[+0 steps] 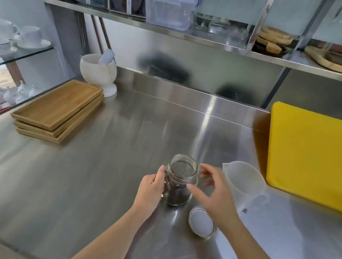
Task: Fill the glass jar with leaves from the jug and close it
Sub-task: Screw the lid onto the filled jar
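A glass jar [181, 180] with a handle stands upright and uncovered on the steel counter, its lower half dark with leaves. My left hand [151, 189] grips the jar's handle on its left side. My right hand [214, 191] hovers just right of the jar with fingers spread, holding nothing. A translucent white plastic jug [244, 184] stands upright to the right of that hand; it looks empty. The jar's round lid [201, 222] lies flat on the counter, near the jar's right front.
A yellow cutting board [321, 158] leans at the right. Stacked wooden trays [57, 110] and a white mortar with pestle [99, 72] sit at the back left. Glass shelves with white cups [6, 36] stand further left. A steel shelf [180, 34] overhangs the counter.
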